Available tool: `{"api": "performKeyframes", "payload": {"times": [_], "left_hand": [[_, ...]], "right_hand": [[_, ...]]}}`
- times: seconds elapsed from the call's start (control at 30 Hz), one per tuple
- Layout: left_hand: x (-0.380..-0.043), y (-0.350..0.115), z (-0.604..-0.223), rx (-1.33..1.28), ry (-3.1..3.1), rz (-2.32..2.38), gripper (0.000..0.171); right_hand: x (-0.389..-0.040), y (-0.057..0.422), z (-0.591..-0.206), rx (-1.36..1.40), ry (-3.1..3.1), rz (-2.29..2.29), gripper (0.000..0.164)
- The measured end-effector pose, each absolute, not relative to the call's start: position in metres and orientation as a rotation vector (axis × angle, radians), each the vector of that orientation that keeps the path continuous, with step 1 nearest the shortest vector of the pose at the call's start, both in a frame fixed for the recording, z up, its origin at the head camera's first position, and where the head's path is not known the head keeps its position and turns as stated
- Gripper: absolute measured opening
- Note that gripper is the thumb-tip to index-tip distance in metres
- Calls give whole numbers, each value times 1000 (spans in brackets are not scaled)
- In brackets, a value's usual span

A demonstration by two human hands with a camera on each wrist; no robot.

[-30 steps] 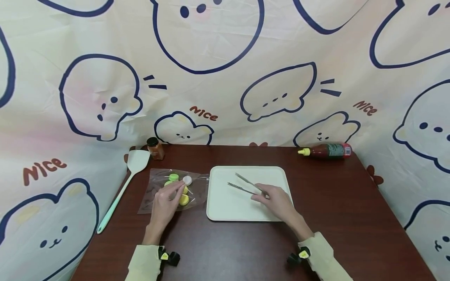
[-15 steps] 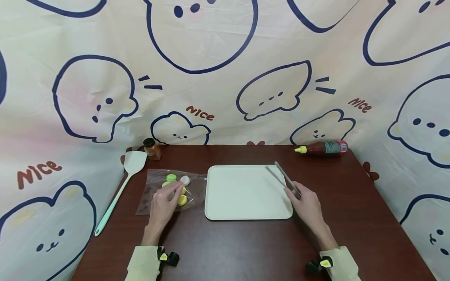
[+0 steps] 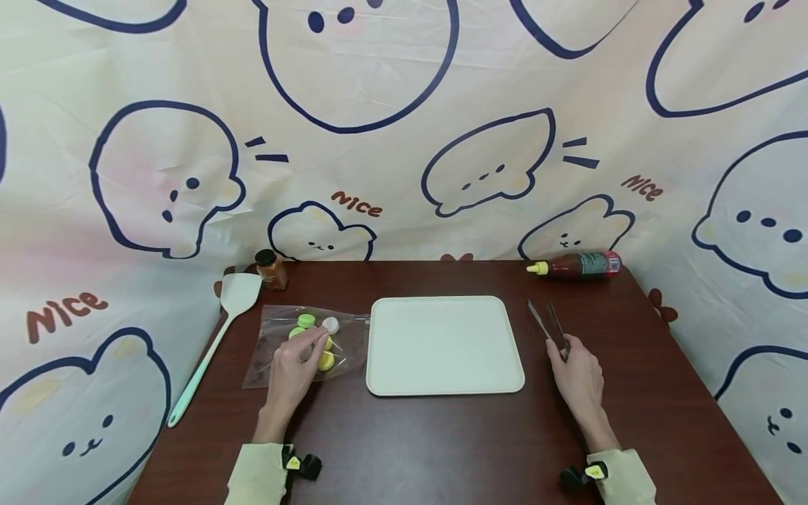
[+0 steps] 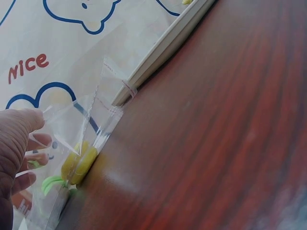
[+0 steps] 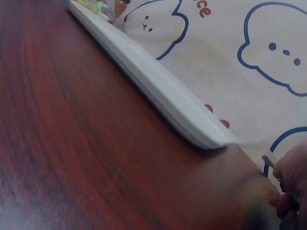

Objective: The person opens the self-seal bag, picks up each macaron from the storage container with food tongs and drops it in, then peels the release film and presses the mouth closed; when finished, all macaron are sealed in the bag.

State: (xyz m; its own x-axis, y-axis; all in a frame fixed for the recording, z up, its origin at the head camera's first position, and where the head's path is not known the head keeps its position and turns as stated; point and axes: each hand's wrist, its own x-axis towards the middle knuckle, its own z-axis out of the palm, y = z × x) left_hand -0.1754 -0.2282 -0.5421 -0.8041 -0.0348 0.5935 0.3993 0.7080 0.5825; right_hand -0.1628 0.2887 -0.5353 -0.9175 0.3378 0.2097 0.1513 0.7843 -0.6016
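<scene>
My left hand point(image 3: 308, 345) lies on a clear plastic bag point(image 3: 353, 338) left of the white tray point(image 3: 445, 347). Its fingers pinch the film, seen close in the left wrist view, where the left hand point(image 4: 42, 129) lifts the bag point(image 4: 98, 117). Inside are yellow pieces point(image 3: 326, 360), a green one point(image 3: 306, 320) and a white one point(image 3: 331, 324). My right hand point(image 3: 563, 351) grips metal tongs point(image 3: 544, 320) just right of the tray, low over the table, tips pointing away. In the right wrist view only part of the right hand point(image 5: 290, 189) shows beside the tray's edge point(image 5: 158, 81).
A pale green spatula point(image 3: 236, 294) lies at the table's left edge, with a small spice jar point(image 3: 270, 268) behind it. A red sauce bottle point(image 3: 581, 265) lies on its side at the back right. The dark wooden table point(image 3: 442, 442) is walled by a printed cloth.
My right hand has carried the tongs from over the tray rightward, off its right edge. The left hand has stayed on the bag.
</scene>
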Motion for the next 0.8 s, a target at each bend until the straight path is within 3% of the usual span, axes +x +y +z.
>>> {"api": "performKeyframes", "payload": {"times": [0.57,0.8], "left_hand": [[-177,-229,-545,-283,-2323,-978,22],[-177,-229,-544,-283,-2315,-972,22]], "right_hand": [[-165,294,-542,-380,-2643,796,51],[-167,293,-545,-288,-2554,789,41]]}}
